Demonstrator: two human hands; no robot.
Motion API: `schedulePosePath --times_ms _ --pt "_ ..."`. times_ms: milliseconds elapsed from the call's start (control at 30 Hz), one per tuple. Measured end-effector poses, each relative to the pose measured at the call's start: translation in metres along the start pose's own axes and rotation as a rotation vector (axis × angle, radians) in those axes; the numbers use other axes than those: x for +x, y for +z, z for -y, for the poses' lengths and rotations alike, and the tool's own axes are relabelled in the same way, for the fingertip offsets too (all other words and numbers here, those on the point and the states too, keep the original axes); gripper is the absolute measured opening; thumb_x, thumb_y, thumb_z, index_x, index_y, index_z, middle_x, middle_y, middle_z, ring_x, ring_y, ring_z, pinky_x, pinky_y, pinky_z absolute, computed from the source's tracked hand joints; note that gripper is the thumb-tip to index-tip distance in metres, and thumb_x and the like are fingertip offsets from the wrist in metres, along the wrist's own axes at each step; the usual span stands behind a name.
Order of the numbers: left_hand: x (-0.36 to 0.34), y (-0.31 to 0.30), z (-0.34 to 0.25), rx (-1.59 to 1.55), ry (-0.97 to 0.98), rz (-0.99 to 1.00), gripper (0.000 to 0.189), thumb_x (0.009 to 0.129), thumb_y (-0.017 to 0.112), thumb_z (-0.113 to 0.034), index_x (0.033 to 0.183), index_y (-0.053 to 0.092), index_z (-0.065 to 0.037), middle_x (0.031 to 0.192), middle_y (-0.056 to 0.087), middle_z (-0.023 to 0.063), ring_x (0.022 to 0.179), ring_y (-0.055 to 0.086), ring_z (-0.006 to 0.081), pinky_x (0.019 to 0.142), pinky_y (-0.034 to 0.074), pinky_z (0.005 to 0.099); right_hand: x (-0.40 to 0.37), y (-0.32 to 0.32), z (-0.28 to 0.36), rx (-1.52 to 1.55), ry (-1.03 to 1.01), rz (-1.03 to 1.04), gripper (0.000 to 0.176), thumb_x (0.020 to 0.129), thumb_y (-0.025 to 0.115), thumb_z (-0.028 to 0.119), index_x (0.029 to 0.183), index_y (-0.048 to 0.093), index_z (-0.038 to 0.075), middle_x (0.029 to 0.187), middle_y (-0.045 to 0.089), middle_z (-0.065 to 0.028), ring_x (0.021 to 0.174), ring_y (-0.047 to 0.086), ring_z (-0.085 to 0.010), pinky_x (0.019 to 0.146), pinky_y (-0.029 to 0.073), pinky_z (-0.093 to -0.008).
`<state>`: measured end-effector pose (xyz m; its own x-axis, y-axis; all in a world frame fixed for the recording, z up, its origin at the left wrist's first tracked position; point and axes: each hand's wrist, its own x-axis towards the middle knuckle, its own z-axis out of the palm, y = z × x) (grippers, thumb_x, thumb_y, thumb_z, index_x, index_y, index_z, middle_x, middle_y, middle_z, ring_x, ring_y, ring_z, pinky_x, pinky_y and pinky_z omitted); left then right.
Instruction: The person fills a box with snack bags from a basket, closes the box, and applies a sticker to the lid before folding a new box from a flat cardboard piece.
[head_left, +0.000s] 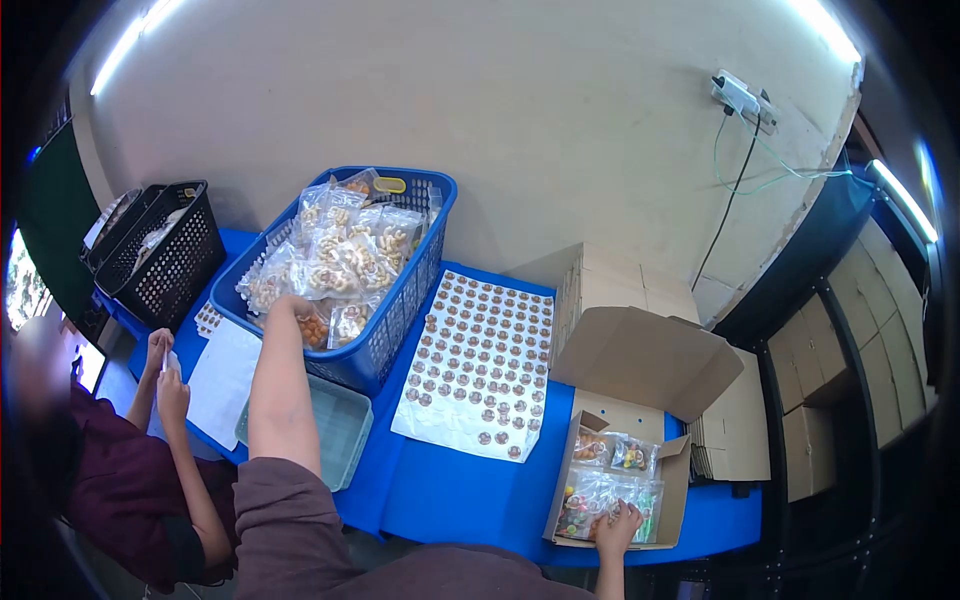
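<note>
My left arm stretches forward into a blue plastic basket (375, 368) heaped with clear bags of snacks (345, 255). There my left hand (289, 306) is down among the bags near the basket's front edge, and its fingers are hidden. On the right, an open cardboard box (680, 490) holds several clear packets of colourful contents (585, 497). Over the packets at the box's front lies my right hand (620, 524), fingers apart and touching them. The box's lid (650, 360) is raised at the back.
A sheet of round stickers (470, 365) lies on the blue-covered table (440, 490). A translucent tray (345, 430) sits below the basket. Flat cardboard boxes (735, 420) are stacked behind the open box. At left are black baskets (165, 250) and a co-worker (130, 480) holding something small.
</note>
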<state>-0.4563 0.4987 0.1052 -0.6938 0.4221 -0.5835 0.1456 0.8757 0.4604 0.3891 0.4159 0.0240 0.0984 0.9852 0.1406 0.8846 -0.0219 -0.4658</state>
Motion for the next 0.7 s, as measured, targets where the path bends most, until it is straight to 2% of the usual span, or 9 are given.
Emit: schedulePosePath --times_ms 167,200,267,600,667,700 --pt "0.029 0.014 0.006 0.696 -0.108 -0.150 0.068 0.074 0.073 -0.040 0.130 0.053 -0.006 0.136 0.048 0.0200 0.124 0.048 0.0310 0.103 0.038 0.0378 -0.002 0.003 -0.002 -0.004 0.005 -0.021 0.043 0.076 0.063 0.009 0.116 0.056 -0.004 0.121 0.046 -0.0242 0.120 0.037 -0.0393 0.102 0.033 -0.0477" --pt "0.008 0.012 -0.001 0.694 -0.107 -0.150 0.068 0.074 0.073 -0.040 0.130 0.053 -0.006 0.136 0.048 0.0200 0.124 0.048 0.0310 0.103 0.038 0.0378 -0.003 0.002 -0.002 -0.001 0.013 -0.015 0.043 0.076 0.063 0.009 0.116 0.056 -0.004 0.121 0.046 -0.0240 0.120 0.037 -0.0393 0.103 0.033 -0.0476" --pt "-0.064 0.006 -0.026 0.574 0.129 -0.279 0.067 0.076 0.072 -0.037 0.132 0.051 -0.009 0.140 0.042 0.0216 0.127 0.044 0.0313 0.104 0.036 0.0440 -0.001 0.000 0.001 0.000 0.019 -0.013 0.043 0.076 0.063 0.009 0.116 0.056 -0.003 0.121 0.046 -0.0238 0.120 0.038 -0.0392 0.103 0.033 -0.0474" --pt "-0.063 0.006 -0.036 0.785 -0.004 -0.390 0.064 0.073 0.074 -0.036 0.130 0.055 -0.014 0.140 0.042 0.0224 0.129 0.041 0.0328 0.107 0.027 0.0534 0.001 0.003 -0.001 0.010 0.006 -0.004 0.042 0.077 0.063 0.010 0.116 0.056 -0.003 0.120 0.047 -0.0237 0.118 0.039 -0.0388 0.102 0.033 -0.0471" --pt "-0.065 -0.007 -0.039 0.150 0.341 -0.737 0.044 0.074 0.072 -0.030 0.115 0.063 -0.016 0.127 0.055 0.0137 0.125 0.046 0.0290 0.108 0.018 0.0588 0.001 0.003 -0.003 0.021 0.004 -0.009 0.041 0.077 0.063 0.011 0.115 0.057 -0.003 0.120 0.047 -0.0238 0.118 0.039 -0.0388 0.102 0.033 -0.0470" --pt "-0.105 -0.007 -0.051 0.083 0.538 -1.018 0.027 0.077 0.069 -0.020 0.103 0.063 -0.016 0.116 0.059 0.0098 0.116 0.051 0.0272 0.108 0.020 0.0589 0.001 0.004 -0.004 0.018 0.005 -0.015 0.041 0.077 0.062 0.011 0.115 0.057 -0.003 0.119 0.047 -0.0237 0.118 0.039 -0.0388 0.101 0.034 -0.0469"
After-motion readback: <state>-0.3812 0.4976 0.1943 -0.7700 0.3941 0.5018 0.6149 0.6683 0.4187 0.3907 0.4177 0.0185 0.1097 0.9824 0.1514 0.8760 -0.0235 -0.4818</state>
